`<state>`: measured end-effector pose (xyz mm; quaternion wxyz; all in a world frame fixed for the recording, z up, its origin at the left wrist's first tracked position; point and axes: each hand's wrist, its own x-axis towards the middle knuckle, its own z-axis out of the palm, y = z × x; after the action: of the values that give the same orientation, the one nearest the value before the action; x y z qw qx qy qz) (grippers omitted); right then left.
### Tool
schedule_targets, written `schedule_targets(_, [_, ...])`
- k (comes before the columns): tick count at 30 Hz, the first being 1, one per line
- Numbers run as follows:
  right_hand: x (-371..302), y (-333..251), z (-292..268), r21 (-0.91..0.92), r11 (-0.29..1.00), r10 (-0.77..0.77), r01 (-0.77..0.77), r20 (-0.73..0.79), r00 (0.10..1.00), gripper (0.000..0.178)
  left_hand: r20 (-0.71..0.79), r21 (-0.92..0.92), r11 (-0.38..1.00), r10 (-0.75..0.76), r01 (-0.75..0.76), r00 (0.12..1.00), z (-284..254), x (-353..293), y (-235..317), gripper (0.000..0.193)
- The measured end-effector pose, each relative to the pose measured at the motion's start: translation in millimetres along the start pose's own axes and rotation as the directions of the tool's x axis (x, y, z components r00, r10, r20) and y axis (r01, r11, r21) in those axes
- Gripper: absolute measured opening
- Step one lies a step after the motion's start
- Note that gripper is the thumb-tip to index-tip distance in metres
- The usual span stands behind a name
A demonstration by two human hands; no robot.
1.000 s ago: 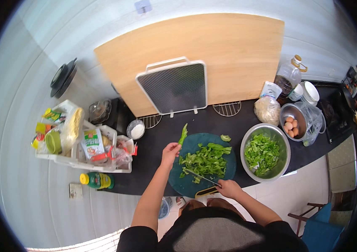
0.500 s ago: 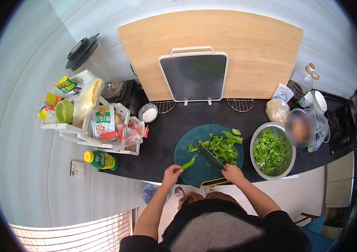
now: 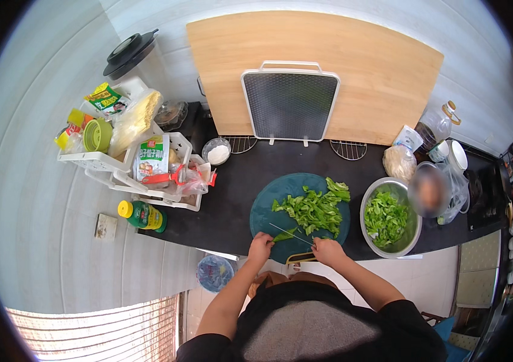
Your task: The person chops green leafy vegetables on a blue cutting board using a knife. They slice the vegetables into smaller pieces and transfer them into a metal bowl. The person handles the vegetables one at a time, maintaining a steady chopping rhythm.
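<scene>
On the round dark green cutting board (image 3: 262, 205) my left hand (image 3: 261, 246) pinches a strip of green pepper (image 3: 285, 234) near the board's front left edge. My right hand (image 3: 329, 251) is closed round the handle of a kitchen knife (image 3: 291, 233). Seen edge-on, its thin blade points up and left and crosses the strip. Whether it cuts into the strip, I cannot tell. Beyond the knife lies a heap of chopped green pepper (image 3: 310, 211), with larger pieces at its far right.
Right of the board stands a steel bowl (image 3: 414, 232) of chopped greens. Behind it are a bag, bottles and a blurred round shape. White baskets (image 3: 96, 158) of packets and a green bottle (image 3: 148, 217) stand left. A small bowl of white powder (image 3: 217, 152) sits behind; boards lean on the wall.
The pepper strip, raised at the board's left edge before, is now down on the board. The knife has moved from the heap toward my left hand and turned edge-on. The view has shifted slightly.
</scene>
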<state>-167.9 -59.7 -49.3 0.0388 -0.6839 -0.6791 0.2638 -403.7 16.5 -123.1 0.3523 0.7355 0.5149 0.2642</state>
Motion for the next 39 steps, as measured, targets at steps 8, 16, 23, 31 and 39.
schedule_targets(8, [32.5, -16.1, 33.0, -0.079, 0.997, -0.009, 0.015, 0.067, 0.998, 0.016, 0.083, 0.118, 0.991, 0.049, -0.058, 0.995, 9.2, -7.6, -2.6, 0.008])
schedule_targets(16, [49.3, -8.9, 29.3, 0.152, 0.981, 0.135, -0.125, -0.063, 0.989, 0.016, 0.079, 0.123, 0.992, 0.030, -0.040, 0.996, 4.0, -8.8, 7.2, 0.006])
schedule_targets(23, [17.5, -13.3, 6.5, 0.020, 0.999, 0.043, -0.044, 0.038, 0.998, 0.020, 0.074, 0.117, 0.989, 0.083, -0.091, 0.994, 13.2, 0.8, 5.6, 0.006])
schedule_targets(31, [39.7, -17.0, 22.8, -0.022, 0.998, 0.066, -0.063, 0.163, 0.984, 0.017, 0.116, 0.157, 0.970, 0.166, -0.184, 0.979, 21.3, 4.3, -5.4, 0.004])
schedule_targets(39, [64.4, -16.9, 34.8, 0.223, 0.966, 0.137, -0.132, -0.005, 0.991, 0.019, 0.100, 0.185, 0.969, 0.144, -0.161, 0.985, 16.2, 1.0, 1.6, 0.004])
